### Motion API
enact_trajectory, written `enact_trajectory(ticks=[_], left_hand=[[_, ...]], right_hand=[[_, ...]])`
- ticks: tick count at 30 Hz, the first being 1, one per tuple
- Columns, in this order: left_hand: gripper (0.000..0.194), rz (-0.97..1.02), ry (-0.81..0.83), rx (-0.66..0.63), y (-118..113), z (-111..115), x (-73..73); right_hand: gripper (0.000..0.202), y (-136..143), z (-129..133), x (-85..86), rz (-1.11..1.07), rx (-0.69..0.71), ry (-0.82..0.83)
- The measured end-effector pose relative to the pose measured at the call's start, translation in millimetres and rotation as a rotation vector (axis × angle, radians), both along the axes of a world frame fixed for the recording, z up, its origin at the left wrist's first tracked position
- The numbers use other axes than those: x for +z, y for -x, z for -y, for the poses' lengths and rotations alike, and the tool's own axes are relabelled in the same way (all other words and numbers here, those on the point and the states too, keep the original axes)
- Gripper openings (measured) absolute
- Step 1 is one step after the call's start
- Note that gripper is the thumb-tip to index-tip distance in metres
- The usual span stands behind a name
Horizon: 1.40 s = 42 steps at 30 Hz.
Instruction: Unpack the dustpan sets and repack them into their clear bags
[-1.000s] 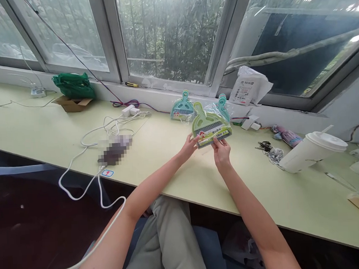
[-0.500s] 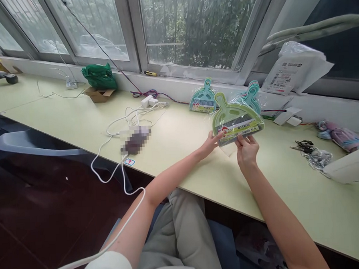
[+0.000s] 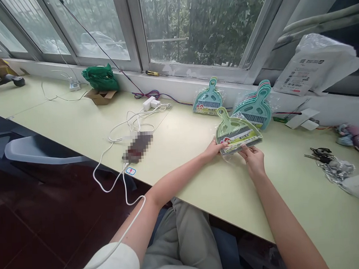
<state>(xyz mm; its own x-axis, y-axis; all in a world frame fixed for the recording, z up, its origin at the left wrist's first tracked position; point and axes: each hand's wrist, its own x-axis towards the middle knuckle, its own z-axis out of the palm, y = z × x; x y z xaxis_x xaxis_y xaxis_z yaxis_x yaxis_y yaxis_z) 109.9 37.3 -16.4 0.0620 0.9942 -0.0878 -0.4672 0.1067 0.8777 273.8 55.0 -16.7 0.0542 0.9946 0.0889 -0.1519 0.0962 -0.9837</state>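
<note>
A green dustpan and brush set (image 3: pixel 238 132) in clear wrapping is held tilted above the pale table (image 3: pixel 181 170), handle pointing up. My left hand (image 3: pixel 214 148) grips its lower left corner. At the bottom edge, my right hand (image 3: pixel 253 158) pinches it between thumb and fingers. Just behind it stands a stack of wrapped teal and pink dustpan sets (image 3: pixel 258 106). One more teal set (image 3: pixel 208 99) leans by the window wall, left of the stack.
White cables and plugs (image 3: pixel 149 104) lie left, beside a blurred dark device (image 3: pixel 138 146). A green bag (image 3: pixel 100 77) sits over a cardboard box (image 3: pixel 101 97). At right are keys (image 3: pixel 320 155) and a white package (image 3: pixel 307 69).
The green set has moved lower in both hands, showing more of the teal stack behind it. The view has shifted slightly.
</note>
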Motion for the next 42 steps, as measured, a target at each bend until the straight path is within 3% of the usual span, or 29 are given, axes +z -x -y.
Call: enact_trajectory(ticks=[3,7,10,13,20,27,35,38,42], left_hand=[[0.046,0.032,0.073,0.135,24.1,-10.1,2.8],[0.032,0.131,0.192,0.101,55.1,-14.4,11.8],[0.027,0.122,0.238,0.025,63.0,-11.3,15.5],[0.03,0.049,0.252,-0.015,61.7,-8.3,15.6],[0.032,0.001,0.284,-0.072,65.2,-8.6,15.2],[0.026,0.002,0.283,-0.051,77.0,-10.9,9.9],[0.035,-0.013,0.235,-0.065,86.7,-8.0,12.2],[0.034,-0.013,0.223,-0.067,88.5,-5.1,15.6],[0.034,0.004,0.227,-0.176,90.4,-1.0,21.4]], right_hand=[[0.048,-11.0,-2.9,7.1,0.515,0.054,-0.125],[0.033,-12.5,5.8,18.3,1.242,-0.002,-0.708],[0.034,-5.2,11.3,18.8,1.441,0.099,-1.03],[0.029,-4.0,9.2,13.9,1.486,0.069,-1.123],[0.018,-20.3,2.0,17.1,1.522,-0.129,-1.042],[0.02,-9.7,10.8,21.0,1.359,0.104,-1.124],[0.019,-18.3,8.8,18.7,1.518,-0.004,-1.075],[0.017,-20.5,5.9,15.7,1.414,-0.052,-1.018],[0.016,-15.0,3.5,10.7,1.049,-0.016,-0.88]])
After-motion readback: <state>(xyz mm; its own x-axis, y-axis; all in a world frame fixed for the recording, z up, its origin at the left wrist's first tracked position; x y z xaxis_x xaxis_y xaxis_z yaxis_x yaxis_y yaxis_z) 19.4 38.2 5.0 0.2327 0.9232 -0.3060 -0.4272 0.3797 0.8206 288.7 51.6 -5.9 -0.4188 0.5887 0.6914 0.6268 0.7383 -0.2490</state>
